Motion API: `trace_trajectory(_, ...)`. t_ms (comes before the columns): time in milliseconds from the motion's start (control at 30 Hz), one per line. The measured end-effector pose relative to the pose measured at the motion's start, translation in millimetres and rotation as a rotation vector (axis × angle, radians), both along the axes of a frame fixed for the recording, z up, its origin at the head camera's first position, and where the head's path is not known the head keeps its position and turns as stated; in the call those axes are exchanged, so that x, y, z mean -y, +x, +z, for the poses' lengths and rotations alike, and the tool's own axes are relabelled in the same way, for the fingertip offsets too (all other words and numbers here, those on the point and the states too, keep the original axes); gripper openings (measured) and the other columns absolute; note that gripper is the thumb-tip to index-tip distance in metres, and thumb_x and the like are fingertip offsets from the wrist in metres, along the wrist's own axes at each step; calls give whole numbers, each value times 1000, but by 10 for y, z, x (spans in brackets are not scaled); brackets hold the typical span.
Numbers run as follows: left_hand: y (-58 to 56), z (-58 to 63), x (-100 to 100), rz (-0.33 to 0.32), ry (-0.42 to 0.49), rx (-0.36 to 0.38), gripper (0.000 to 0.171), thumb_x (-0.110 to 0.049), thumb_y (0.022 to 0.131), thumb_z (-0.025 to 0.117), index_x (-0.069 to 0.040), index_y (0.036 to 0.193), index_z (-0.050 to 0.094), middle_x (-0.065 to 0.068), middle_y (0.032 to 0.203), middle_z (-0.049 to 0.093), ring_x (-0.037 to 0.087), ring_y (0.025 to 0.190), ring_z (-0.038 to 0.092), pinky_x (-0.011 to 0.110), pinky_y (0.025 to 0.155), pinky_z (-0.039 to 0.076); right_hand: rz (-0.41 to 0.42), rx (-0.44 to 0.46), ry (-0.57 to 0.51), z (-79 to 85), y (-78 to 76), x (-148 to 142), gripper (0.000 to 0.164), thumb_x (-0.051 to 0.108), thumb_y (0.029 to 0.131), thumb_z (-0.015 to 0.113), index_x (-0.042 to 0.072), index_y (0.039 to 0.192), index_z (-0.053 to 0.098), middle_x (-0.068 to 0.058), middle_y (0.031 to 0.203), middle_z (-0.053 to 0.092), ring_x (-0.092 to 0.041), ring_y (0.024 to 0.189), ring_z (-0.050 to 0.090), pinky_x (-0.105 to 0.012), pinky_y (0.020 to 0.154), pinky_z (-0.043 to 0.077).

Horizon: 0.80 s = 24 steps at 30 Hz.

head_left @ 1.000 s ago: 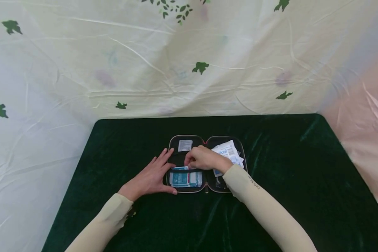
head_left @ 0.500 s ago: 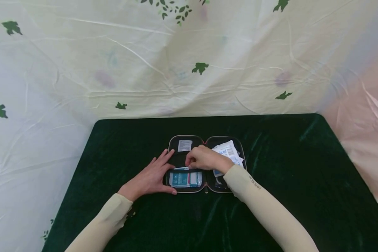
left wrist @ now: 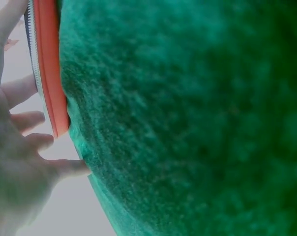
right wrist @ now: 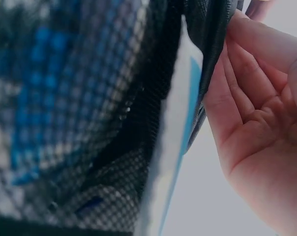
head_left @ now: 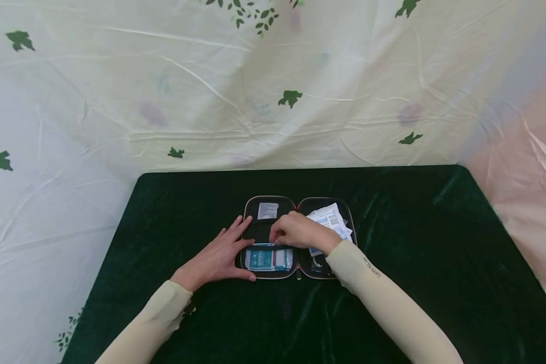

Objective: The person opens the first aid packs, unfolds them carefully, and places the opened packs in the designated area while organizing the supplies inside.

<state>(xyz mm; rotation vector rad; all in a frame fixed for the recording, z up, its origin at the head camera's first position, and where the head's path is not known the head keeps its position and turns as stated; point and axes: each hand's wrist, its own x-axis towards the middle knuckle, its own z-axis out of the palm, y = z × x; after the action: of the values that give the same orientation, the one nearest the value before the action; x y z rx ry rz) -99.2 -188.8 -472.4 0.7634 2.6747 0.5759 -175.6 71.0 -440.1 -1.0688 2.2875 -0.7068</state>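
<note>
A black-lined zip case (head_left: pixel 258 231) lies spread on the table, looking like a first-aid kit. My left hand (head_left: pixel 216 257) rests along its left edge, fingers splayed; the left wrist view shows them by the orange side and zipper (left wrist: pixel 47 69). Over the left half, my right hand (head_left: pixel 298 232) has its thumb and finger pinched at a small blue-and-white packet (head_left: pixel 263 244), of which only a thin strip shows above the pocket's top band. Its fingertips are partly hidden in the head view. Teal packets (head_left: pixel 266 260) sit inside that pocket.
White packets with blue print (head_left: pixel 331 221) fill the case's right half, behind netting in the right wrist view. A white label (head_left: pixel 267 210) is on the upper left lining. Dark green velvet cloth (head_left: pixel 186 202) covers the table; a pale patterned curtain (head_left: pixel 346 126) hangs behind.
The small packet has sunk lower into the pocket, from a wider blue strip to a thin line. My right hand has shifted slightly right and down. The left hand keeps its place.
</note>
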Motion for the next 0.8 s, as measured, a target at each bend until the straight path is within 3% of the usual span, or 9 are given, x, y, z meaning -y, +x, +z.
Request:
trace_trajectory(167,11,-18,4,-12,-9,-5,94,-74,80,73,-16,150,56,3,175,1,28,159,-4,68,120,17,-19,-24,-15,18,27,-24,18,13,101,66,11,115,77,0,104,75,-8,87,66,-33,87,55)
trace_trajectory(467,73,-96,-36,30,-11,19,107,-81,85,60,-25,167,21,-3,174,-11,27,159,-9,67,122,8,-88,-88,-81,48,155,-164,31,25,106,61,8,131,71,-6,125,73,-13,105,70,-40,99,54)
trace_trajectory(600,88,-96,-62,65,-10,-14,109,-82,85,58,-25,168,17,-1,174,-10,29,159,-8,68,121,8,-122,-126,-105,62,223,-247,40,36,107,58,9,136,68,-6,132,70,-19,119,67,-43,106,51)
trace_trajectory(800,103,-89,-102,105,-17,-36,107,-80,86,59,-25,168,16,-2,174,-11,30,159,-6,68,122,7,-183,-156,-130,85,329,-384,47,42,106,60,10,140,65,-6,140,66,-23,127,62,-47,110,47)
